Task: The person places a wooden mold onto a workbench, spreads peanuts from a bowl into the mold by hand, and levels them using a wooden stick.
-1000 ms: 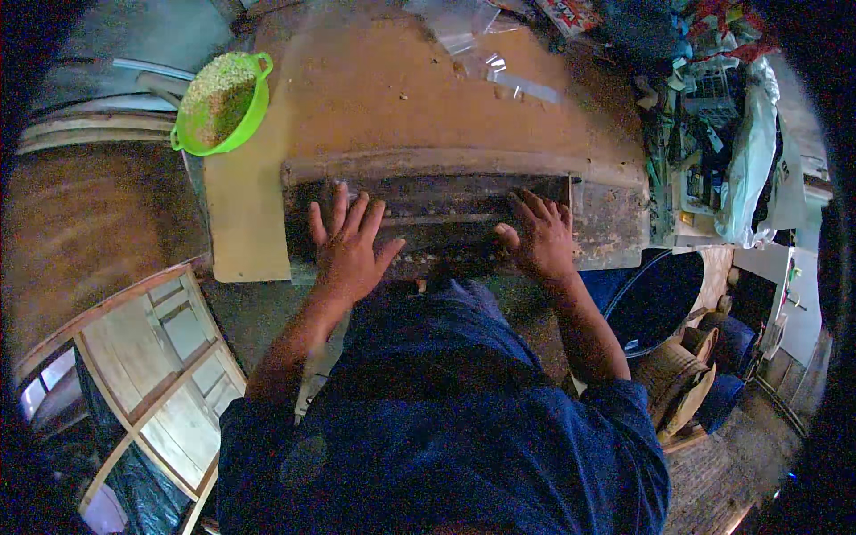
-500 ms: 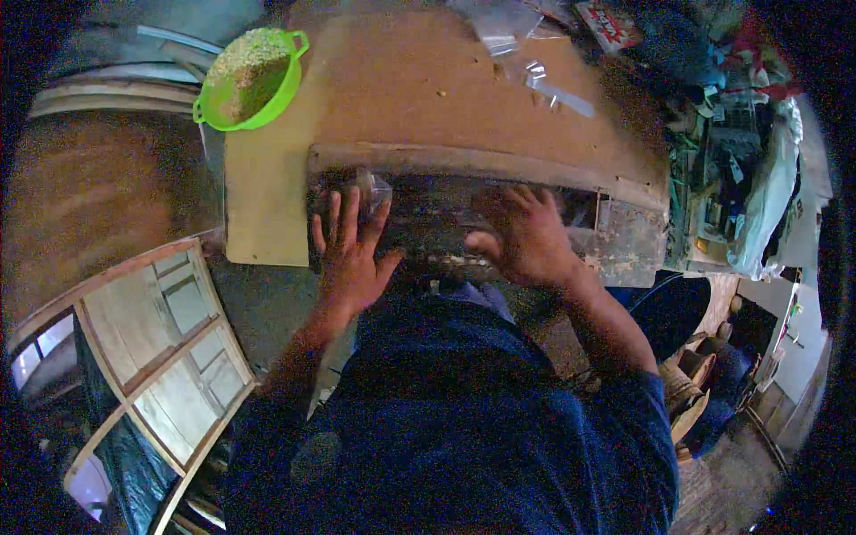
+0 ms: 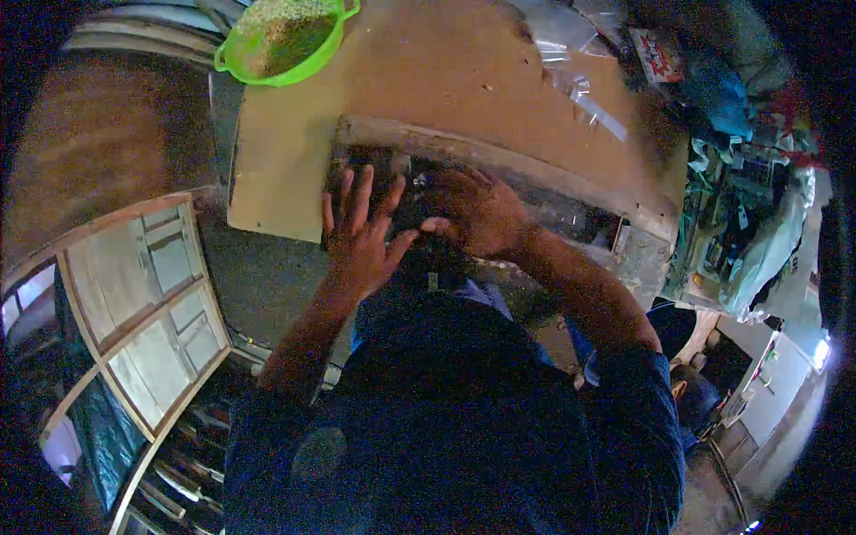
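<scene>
Both of my hands are over an open drawer-like wooden recess (image 3: 571, 183) at the near edge of the table. My left hand (image 3: 358, 236) is palm down with its fingers spread, over the recess's left end, and no object shows in it. Close beside it, my right hand (image 3: 486, 218) reaches across with its fingers stretched forward and its thumb toward my left thumb. Shadow partly hides the right fingertips. A small shiny bit (image 3: 418, 179) shows between the hands. What lies under the palms is hidden.
A green colander (image 3: 308, 71) with pale kernels stands at the table's (image 3: 419, 71) far left. Clear plastic bags (image 3: 571, 53) lie at the far right, near a printed packet (image 3: 657, 55). Cluttered goods (image 3: 740, 205) fill the right side. A person (image 3: 700, 397) is at lower right.
My right hand has moved left, close to my left hand. The clear plastic by my left fingers no longer shows plainly. The whole view has shifted and turned slightly.
</scene>
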`<action>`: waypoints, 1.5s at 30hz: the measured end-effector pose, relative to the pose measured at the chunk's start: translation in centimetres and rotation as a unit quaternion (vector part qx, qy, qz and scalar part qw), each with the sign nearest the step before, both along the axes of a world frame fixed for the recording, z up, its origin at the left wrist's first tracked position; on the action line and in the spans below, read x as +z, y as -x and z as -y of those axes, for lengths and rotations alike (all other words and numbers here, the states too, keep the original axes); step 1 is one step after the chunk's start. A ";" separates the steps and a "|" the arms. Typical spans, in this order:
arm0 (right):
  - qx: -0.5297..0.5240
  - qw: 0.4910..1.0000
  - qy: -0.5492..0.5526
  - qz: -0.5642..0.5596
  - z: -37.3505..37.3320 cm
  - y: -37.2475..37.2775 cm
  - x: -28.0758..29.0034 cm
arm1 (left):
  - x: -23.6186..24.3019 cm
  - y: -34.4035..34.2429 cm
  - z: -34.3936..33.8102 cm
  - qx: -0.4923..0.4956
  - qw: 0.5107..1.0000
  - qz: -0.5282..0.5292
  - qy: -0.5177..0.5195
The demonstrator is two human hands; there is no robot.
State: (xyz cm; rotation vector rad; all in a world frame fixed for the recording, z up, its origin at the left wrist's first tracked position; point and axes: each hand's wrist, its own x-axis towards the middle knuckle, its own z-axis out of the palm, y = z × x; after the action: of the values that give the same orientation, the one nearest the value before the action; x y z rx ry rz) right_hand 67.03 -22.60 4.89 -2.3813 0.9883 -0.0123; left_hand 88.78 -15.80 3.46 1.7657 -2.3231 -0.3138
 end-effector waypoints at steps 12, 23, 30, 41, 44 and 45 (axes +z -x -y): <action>0.034 0.998 -0.028 -0.041 0.8 -1.6 1.0 | -0.2 -0.3 0.4 0.009 1.000 0.010 0.008; 0.007 0.999 -0.014 0.039 0.4 -1.2 1.0 | -0.3 -0.9 0.5 0.002 1.000 -0.011 0.007; -0.091 0.995 -0.034 -0.033 -1.3 3.6 -0.9 | 0.8 -0.7 0.6 0.001 1.000 0.010 -0.008; -0.219 0.974 0.052 0.011 -5.6 9.1 0.2 | 4.5 5.9 2.7 -0.224 0.966 -0.130 -0.028; -0.281 0.955 0.096 0.007 -7.6 12.0 -0.5 | 3.2 10.3 4.3 -0.304 0.939 -0.152 -0.062; -0.295 0.950 0.098 -0.002 -8.0 13.2 -0.5 | 2.5 11.5 4.4 -0.309 0.936 -0.151 -0.072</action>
State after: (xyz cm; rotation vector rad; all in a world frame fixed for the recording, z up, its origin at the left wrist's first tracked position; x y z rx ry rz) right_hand 53.86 -14.57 4.35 -2.1591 1.7336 -0.3422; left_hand 77.23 -20.21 5.93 0.8915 -2.5971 -0.8049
